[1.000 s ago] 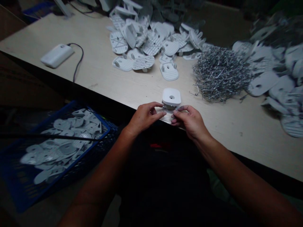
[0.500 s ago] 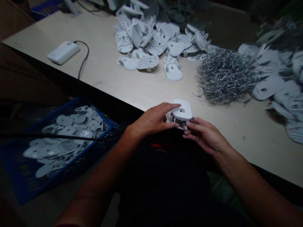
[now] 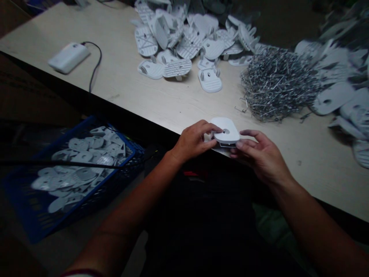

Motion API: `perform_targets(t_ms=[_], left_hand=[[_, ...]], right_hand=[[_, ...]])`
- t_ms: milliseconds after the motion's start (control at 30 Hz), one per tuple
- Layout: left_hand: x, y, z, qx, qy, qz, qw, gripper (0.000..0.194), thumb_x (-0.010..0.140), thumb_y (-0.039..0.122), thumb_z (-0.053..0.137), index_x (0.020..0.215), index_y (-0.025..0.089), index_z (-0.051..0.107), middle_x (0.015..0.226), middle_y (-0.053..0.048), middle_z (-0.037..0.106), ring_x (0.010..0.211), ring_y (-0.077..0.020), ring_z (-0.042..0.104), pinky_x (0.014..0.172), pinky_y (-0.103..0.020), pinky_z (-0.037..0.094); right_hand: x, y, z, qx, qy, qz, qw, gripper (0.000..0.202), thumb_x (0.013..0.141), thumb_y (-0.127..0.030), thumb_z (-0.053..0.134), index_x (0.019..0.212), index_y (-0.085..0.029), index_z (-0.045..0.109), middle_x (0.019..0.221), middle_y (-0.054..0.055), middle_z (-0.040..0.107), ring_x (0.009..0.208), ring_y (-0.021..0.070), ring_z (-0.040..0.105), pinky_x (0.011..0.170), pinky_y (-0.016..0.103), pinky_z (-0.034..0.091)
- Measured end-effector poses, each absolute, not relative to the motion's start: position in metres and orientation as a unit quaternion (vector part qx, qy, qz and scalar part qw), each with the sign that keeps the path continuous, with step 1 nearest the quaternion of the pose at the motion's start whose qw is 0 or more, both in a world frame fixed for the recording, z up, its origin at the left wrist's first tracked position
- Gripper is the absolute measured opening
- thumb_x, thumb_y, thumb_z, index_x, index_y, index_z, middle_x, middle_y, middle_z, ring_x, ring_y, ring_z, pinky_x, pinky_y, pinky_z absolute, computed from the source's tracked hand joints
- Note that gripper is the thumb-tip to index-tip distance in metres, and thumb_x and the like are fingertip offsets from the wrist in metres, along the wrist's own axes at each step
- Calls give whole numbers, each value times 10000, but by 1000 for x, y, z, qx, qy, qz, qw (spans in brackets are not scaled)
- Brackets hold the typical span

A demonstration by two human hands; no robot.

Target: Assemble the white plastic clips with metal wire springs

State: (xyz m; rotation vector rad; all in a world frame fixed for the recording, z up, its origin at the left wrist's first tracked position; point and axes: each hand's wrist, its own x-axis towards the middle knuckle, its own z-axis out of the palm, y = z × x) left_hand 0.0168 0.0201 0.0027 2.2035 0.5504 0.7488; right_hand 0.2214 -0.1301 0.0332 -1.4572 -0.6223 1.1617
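A white plastic piece with a round hole is held level at the table's front edge. A thin metal wire shows just beneath it. My left hand grips the piece from the left, with a finger on top near the hole and the thumb lower down. From the right, my right hand pinches its right edge between thumb and fingers. What lies under the piece is mostly hidden.
Behind the hands, a heap of metal wire parts sits on the table. White plastic pieces are piled at the back and right. A white device with a cable lies left. Below stands a blue basket of plastic pieces.
The white piece has turned and moved slightly right and looks flatter. My right hand has shifted right, its index finger now higher along the piece's edge. The camera view has shifted a little.
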Motion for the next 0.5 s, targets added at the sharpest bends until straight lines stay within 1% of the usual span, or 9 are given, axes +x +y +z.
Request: perform_targets(t_ms=[67,133,200,267,333,400,500], left_hand=[[20,19,-2,852,208,307,369,341,897,166,741,1227,248,763,1095,-28,723,967,-167,678,875,-295,539],[21,20,-5,848,205,312,377,339,889,156,743,1215,248,765,1092,-26,721,952,-162,673,861,-290,538],[24,19,-6,843,207,313,385,335,881,148,739,1200,249,768,1086,-24,721,913,-157,662,843,-289,538],[27,17,-7,838,220,316,386,334,870,140,731,1181,252,772,1062,-19,715,850,-150,638,822,-295,535],[31,12,-7,831,247,324,379,328,853,132,724,1152,256,773,1023,-13,694,823,-153,619,808,-302,529],[36,8,-8,822,279,331,369,321,832,123,718,1121,254,767,1006,-14,667,849,-167,619,806,-310,523],[43,5,-8,815,301,328,371,305,812,125,721,1090,245,750,1012,-19,645,894,-184,623,822,-322,525]], right_hand=[[233,-130,30,-649,-378,404,523,462,793,-395,951,1178,-262,732,1110,51,779,904,251,783,836,399,702],[245,-127,27,-669,-471,324,475,467,812,-394,930,1227,-259,765,1209,76,766,999,282,774,938,458,673],[254,-120,23,-670,-520,298,439,507,818,-376,909,1291,-260,767,1228,83,766,1032,295,766,976,484,651],[257,-111,17,-654,-524,317,443,467,821,-369,880,1262,-248,783,1183,80,779,996,288,768,936,467,658],[255,-101,10,-639,-504,328,479,364,822,-350,851,1164,-235,802,1112,71,791,945,265,764,879,421,659],[251,-94,5,-634,-484,323,510,287,812,-296,830,1090,-232,797,1068,57,790,918,235,752,869,379,641],[247,-90,0,-640,-469,313,522,272,779,-240,804,1051,-227,785,1066,47,777,927,210,731,878,337,614]])
